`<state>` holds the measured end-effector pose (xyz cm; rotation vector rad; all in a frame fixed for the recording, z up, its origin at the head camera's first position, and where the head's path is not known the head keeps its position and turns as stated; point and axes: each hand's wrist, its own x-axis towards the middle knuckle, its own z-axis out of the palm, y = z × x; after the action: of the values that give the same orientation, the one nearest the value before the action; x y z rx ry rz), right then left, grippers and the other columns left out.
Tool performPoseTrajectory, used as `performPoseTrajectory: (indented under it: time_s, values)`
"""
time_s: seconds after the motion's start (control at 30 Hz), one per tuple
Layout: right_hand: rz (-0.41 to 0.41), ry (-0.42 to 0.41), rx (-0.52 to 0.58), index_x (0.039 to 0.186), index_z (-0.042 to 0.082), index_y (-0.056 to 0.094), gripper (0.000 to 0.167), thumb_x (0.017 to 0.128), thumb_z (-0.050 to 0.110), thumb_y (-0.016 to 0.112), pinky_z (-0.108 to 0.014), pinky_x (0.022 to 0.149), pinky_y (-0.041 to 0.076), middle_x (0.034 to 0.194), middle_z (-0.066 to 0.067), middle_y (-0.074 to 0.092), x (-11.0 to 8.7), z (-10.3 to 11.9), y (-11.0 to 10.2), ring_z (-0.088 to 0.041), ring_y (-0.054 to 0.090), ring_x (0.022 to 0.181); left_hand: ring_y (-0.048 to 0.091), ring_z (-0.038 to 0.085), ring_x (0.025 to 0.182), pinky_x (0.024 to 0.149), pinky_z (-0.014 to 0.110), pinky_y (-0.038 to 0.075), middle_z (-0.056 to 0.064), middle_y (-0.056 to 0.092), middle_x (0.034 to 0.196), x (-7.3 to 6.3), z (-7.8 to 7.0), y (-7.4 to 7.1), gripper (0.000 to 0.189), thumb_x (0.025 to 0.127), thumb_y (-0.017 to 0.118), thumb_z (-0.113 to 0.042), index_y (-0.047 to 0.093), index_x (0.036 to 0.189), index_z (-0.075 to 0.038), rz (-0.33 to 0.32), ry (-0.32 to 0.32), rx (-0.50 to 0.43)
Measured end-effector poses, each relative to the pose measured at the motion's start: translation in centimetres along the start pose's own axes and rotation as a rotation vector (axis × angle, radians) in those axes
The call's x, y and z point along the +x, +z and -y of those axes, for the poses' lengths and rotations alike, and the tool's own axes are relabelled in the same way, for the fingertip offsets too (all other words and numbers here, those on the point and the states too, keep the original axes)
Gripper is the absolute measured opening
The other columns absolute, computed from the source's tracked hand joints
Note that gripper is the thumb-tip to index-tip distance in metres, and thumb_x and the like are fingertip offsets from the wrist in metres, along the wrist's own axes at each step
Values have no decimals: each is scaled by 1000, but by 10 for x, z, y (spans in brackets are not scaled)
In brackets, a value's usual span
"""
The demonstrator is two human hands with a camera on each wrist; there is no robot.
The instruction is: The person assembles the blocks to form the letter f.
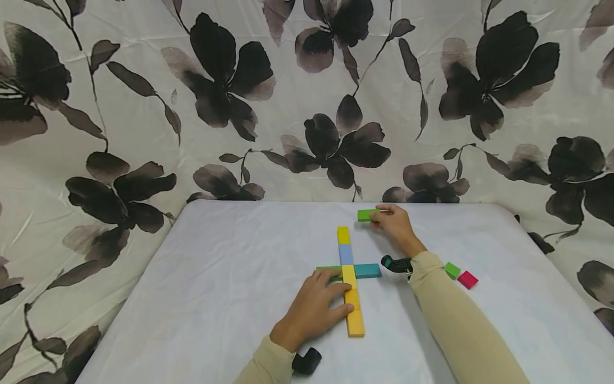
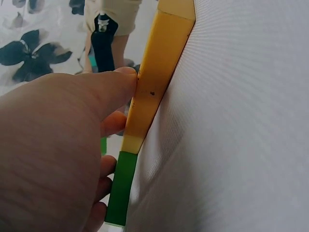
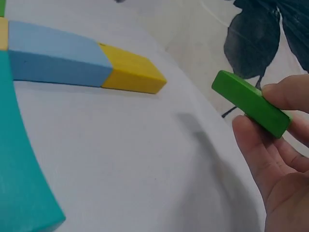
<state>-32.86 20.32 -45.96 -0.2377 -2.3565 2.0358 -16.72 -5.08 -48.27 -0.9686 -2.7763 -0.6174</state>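
Note:
My right hand pinches a green block between thumb and fingers, above the far part of the table. In the right wrist view the block hangs tilted over the cloth, its shadow below. My left hand lies beside a cross of flat wooden blocks, thumb and fingertips touching the orange-yellow blocks of its lower arm. Its other fingers reach the green block of the left arm. A teal block forms the right arm; a blue block and a yellow block form the upper one.
A loose green block and a red block lie on the white table cloth, right of my right forearm. Black wrist straps are worn on both arms. A flowered cloth hangs behind the table.

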Motion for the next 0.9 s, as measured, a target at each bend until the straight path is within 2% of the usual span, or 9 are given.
performPoseTrajectory:
  time_s: [0.27, 0.5, 0.73, 0.9]
  values:
    - [-28, 33, 102, 142, -5, 47, 54, 96, 11, 68, -29, 87, 55, 127, -22, 53, 6, 1, 7, -23, 62, 101, 45, 21, 129, 104, 42, 41, 3, 52, 142, 0, 2, 0, 40, 95, 64, -52, 71, 123, -25, -28, 32, 32]
    - [-14, 55, 153, 141, -6, 50, 51, 96, 8, 67, -31, 90, 55, 129, -23, 52, 10, 2, 14, -25, 61, 104, 45, 21, 130, 103, 43, 42, 3, 52, 142, 2, 3, -3, 39, 94, 65, -51, 72, 123, -25, -27, 24, 23]
    - [-20, 62, 171, 142, -7, 50, 49, 96, 5, 65, -31, 89, 55, 131, -24, 50, 11, -2, 20, -27, 62, 106, 44, 20, 130, 104, 42, 41, 2, 50, 143, 1, 3, 1, 40, 94, 64, -53, 71, 123, -26, -18, 21, 13]
    - [-34, 96, 157, 143, -4, 51, 49, 97, 7, 64, -28, 87, 55, 135, -24, 49, 13, -5, 27, -26, 62, 107, 44, 20, 130, 103, 42, 41, 2, 50, 143, 1, 2, 2, 40, 94, 64, -53, 71, 123, -26, -23, 21, 13]
